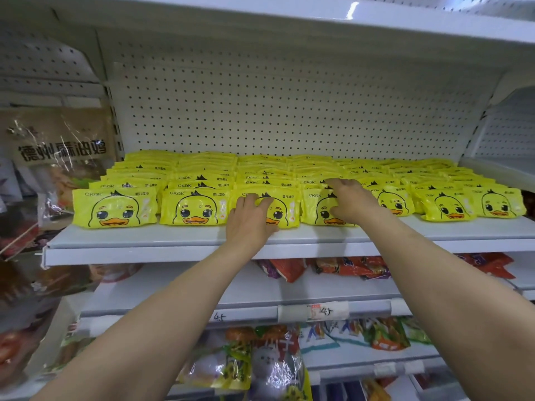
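Two yellow duck packs on a white shelf [144,241] are touched, one by each hand.

A brown snack bag [58,157] is seen at far left. The shelf is filled with rows of yellow duck packs. The left hand [250,218] is laid on the face of the third front pack [285,212], fingers nearly straight, nothing gripped. Just beside it, the fourth front pack [315,209] is covered by the right hand [351,204], fingers spread wide over its top edge. A price tag [327,311] is fixed to a lower rail.
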Demonstrator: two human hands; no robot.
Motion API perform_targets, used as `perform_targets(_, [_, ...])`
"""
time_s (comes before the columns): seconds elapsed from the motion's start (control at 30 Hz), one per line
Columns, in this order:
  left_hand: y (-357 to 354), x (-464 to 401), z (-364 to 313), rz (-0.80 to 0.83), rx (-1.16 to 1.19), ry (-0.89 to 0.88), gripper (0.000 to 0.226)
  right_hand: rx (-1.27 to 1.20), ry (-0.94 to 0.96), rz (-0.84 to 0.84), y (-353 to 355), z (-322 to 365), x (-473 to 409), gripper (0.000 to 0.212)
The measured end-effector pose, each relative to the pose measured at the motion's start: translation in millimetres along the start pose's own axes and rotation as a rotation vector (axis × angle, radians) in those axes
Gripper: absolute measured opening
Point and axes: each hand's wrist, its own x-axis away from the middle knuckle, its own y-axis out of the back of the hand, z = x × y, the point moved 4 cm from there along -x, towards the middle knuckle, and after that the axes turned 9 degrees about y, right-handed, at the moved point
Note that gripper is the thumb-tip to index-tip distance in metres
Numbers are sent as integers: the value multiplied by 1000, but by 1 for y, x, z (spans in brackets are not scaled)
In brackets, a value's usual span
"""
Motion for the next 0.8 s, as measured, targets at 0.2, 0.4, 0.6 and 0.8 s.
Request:
perform_targets(0.2, [46,-5,27,28,43,-27,65,-41,-41,-56,23,49,5,66])
perform_targets(0.4, [109,-2,85,-17,86,4,58,-188,68,-158,58,135,9,58])
perform_targets(0.6, [177,13,146,-118,41,-2,53,-355,175,-283,75,222,27,52])
perform_targets(0.8, [214,33,197,-161,-5,-84,51,-321,249,-337,77,290,45,51])
